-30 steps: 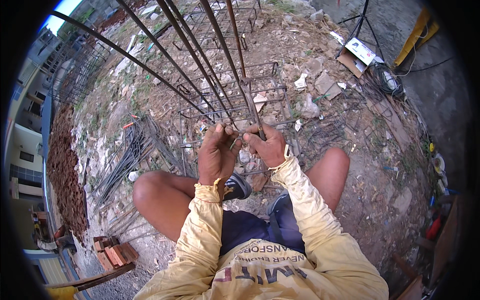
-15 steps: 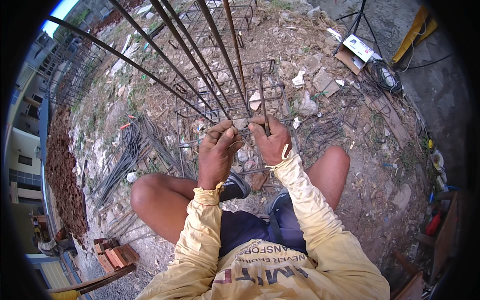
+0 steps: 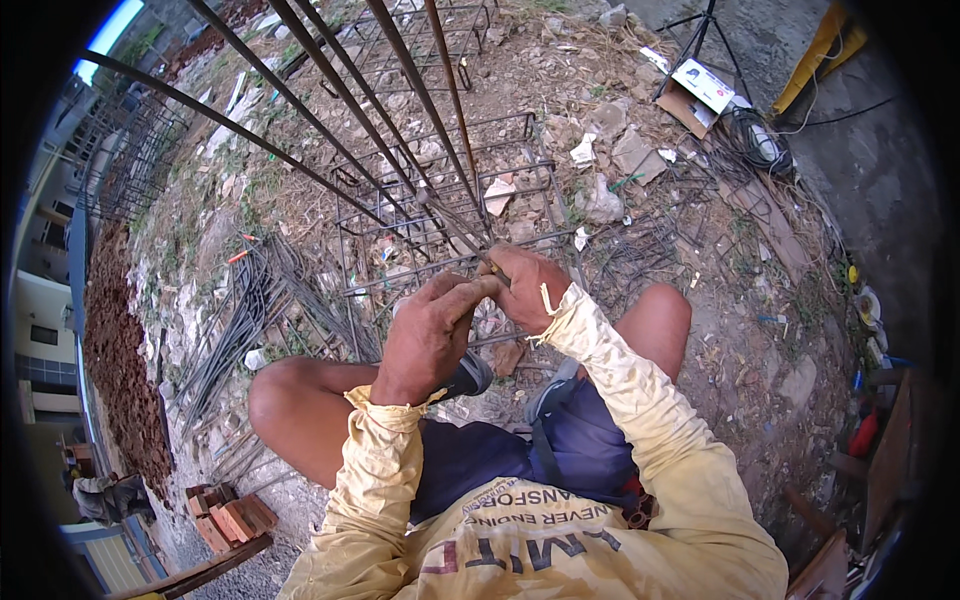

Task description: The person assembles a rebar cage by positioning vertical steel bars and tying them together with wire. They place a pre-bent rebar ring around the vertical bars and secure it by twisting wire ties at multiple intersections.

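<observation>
Metal tool [image 3: 457,232] in right fingers [image 3: 506,262] tilts toward bars [image 3: 419,80], with room between knees [image 3: 283,400].

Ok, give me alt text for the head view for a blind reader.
A right hand grips a thin metal tool, the left hand close beside it, near upright steel bars. Dark rods and red bricks lie on stony ground at left, with a white box at upper right.

Left of the strip of red-brown soil [image 3: 122,345] stood a building [image 3: 40,303] with pale walls and a small dark window [image 3: 43,335], while rubble-strewn ground [image 3: 735,410] spread to its right, grey paving [image 3: 865,150] lay farther right, and bright sky [image 3: 104,38] showed beyond its far end.
</observation>
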A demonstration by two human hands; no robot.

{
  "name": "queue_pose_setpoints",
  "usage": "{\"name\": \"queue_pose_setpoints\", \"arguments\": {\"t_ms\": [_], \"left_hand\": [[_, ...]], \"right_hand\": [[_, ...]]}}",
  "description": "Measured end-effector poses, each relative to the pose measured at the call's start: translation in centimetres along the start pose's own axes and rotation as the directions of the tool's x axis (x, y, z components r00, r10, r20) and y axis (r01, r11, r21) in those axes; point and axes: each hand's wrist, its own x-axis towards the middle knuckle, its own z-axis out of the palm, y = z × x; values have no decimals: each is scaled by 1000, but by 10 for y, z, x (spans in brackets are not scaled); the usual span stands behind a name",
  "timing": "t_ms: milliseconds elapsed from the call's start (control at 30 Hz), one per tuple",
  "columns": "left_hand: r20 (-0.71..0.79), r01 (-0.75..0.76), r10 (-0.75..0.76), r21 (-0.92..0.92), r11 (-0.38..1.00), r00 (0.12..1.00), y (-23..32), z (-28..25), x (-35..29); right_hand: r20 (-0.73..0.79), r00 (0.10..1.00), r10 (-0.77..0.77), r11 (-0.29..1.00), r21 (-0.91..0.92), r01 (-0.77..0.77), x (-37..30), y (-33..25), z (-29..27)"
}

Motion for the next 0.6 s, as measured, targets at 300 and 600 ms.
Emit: {"name": "queue_pose_setpoints", "arguments": {"t_ms": [300,600], "left_hand": [[-130,125,-253,-608,784,959,5,8,-12],[569,335,-56,-559,-759,821,-18,17,-19]], "right_hand": [[-354,933,69,990,141,-20,0,-6,3],[-420,874,-245,965,-19,261,-8,-17,2]]}}
